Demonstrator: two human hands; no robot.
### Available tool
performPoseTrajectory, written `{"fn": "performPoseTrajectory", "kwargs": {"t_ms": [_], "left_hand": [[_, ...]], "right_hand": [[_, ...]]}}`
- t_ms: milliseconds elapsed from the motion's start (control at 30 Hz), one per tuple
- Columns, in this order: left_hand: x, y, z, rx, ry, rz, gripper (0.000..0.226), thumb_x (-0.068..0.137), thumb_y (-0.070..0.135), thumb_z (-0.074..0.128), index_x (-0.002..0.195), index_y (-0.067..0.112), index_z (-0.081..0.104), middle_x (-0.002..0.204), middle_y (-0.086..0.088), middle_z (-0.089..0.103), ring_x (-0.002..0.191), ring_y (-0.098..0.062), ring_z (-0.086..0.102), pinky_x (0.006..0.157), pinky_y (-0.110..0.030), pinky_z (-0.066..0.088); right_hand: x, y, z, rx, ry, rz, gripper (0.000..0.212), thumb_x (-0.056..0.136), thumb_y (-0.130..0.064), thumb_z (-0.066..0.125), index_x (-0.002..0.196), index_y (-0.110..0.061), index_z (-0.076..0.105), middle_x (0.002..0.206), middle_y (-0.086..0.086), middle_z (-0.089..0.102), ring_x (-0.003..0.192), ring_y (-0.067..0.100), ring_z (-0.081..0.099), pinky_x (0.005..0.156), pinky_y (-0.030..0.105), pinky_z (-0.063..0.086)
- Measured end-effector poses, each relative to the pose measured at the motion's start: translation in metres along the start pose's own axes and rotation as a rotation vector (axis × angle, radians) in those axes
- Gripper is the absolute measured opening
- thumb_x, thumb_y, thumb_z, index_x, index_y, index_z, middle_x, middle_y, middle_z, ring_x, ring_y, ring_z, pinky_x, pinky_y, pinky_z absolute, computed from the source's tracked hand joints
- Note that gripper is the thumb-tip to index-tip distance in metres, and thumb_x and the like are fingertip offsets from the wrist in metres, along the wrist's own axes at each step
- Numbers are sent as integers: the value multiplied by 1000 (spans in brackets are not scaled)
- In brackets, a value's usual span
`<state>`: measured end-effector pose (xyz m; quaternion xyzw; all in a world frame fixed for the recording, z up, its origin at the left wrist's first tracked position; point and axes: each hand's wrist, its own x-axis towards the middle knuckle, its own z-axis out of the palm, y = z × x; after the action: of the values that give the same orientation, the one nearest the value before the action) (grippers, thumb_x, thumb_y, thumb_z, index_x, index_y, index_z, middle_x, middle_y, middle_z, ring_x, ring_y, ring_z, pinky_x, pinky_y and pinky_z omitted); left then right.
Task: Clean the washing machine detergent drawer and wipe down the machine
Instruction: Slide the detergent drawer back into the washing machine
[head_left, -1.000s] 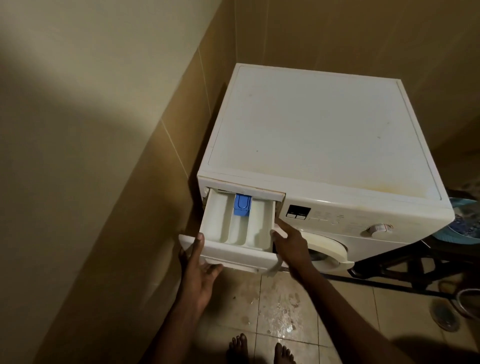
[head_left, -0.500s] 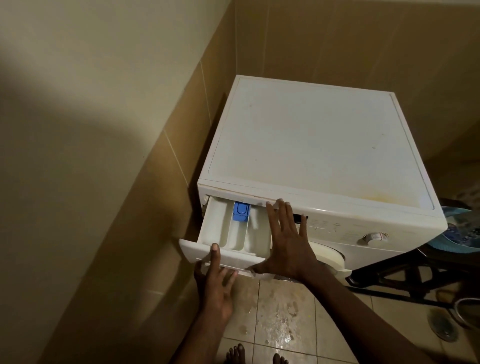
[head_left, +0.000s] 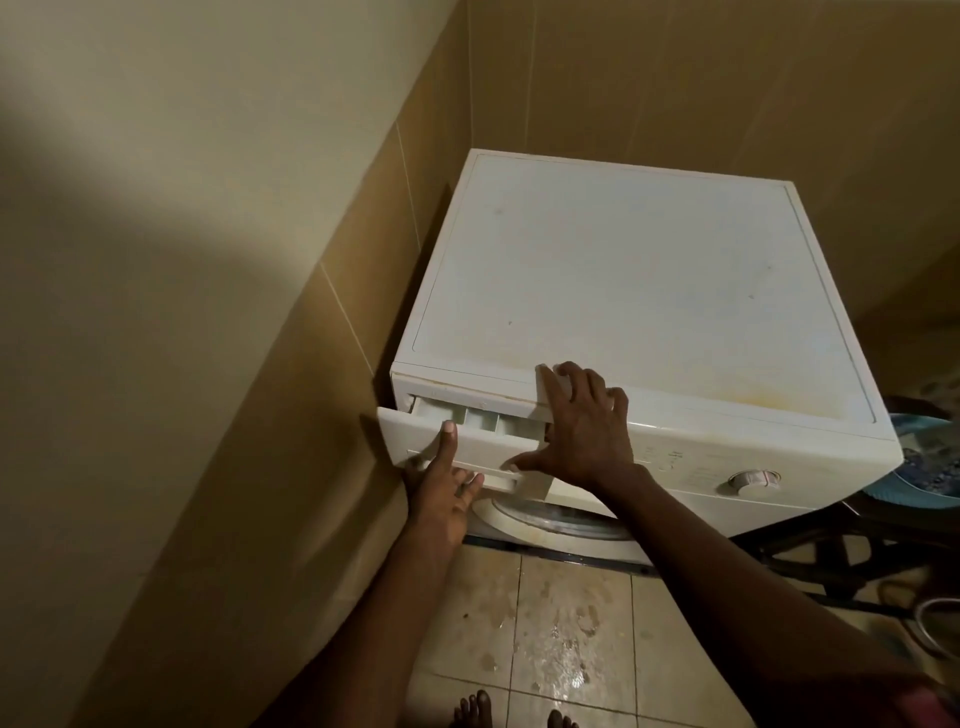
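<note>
The white washing machine (head_left: 623, 291) stands in a tiled corner. Its detergent drawer (head_left: 467, 441) at the top left sticks out only a little, with a thin strip of compartments showing. My left hand (head_left: 447, 493) touches the drawer front: the thumb lies straight up on the panel and the fingertips reach the handle recess below. My right hand (head_left: 582, 431) lies spread over the machine's upper front edge just right of the drawer, with its thumb on the drawer front. The blue insert is hidden inside.
A tiled wall (head_left: 311, 364) runs close along the machine's left side. The floor tiles (head_left: 561, 639) in front are wet, and my bare toes show at the bottom. The control dial (head_left: 753, 479) sits at the right of the panel. A dark stand with a blue basin (head_left: 930, 473) is on the right.
The drawer has slid most of the way back into the machine. My right hand moved up onto the machine's front edge, and my left hand shifted right along the drawer front.
</note>
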<state>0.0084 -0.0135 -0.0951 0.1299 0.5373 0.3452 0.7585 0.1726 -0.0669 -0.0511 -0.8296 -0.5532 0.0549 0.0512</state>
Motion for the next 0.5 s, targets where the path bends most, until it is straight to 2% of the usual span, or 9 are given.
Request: {"fn": "performPoseTrajectory", "kwargs": {"t_ms": [100, 233, 333, 500], "left_hand": [[9, 3, 9, 30, -5, 4, 71, 86, 30, 73, 145, 18, 36, 138, -19, 54, 130, -38, 51, 108, -53, 44], [18, 7, 16, 40, -12, 4, 78, 80, 33, 78, 144, 21, 36, 136, -18, 54, 126, -36, 54, 101, -50, 50], [25, 9, 20, 38, -12, -1, 79, 79, 34, 79, 144, 20, 36, 135, -18, 54, 126, -36, 53, 97, -48, 51], [33, 13, 28, 59, -26, 9, 97, 61, 42, 85, 143, 21, 36, 136, -17, 53, 128, -36, 52, 103, -51, 50]], "right_hand": [[6, -2, 0, 42, 36, 29, 108, 55, -74, 71, 142, -25, 30, 141, -1, 32, 129, 23, 30, 103, 45, 25], [8, -2, 2, 46, 112, 47, 94, 55, -71, 73, 131, -26, 42, 133, -2, 40, 124, 22, 36, 96, 43, 28], [13, -2, 0, 0, 115, 48, 88, 60, -69, 71, 129, -24, 44, 132, -1, 42, 121, 24, 38, 93, 42, 29], [20, -2, 3, -55, 143, 46, 80, 63, -70, 70, 124, -23, 47, 124, -1, 48, 113, 26, 44, 88, 42, 32]]}}
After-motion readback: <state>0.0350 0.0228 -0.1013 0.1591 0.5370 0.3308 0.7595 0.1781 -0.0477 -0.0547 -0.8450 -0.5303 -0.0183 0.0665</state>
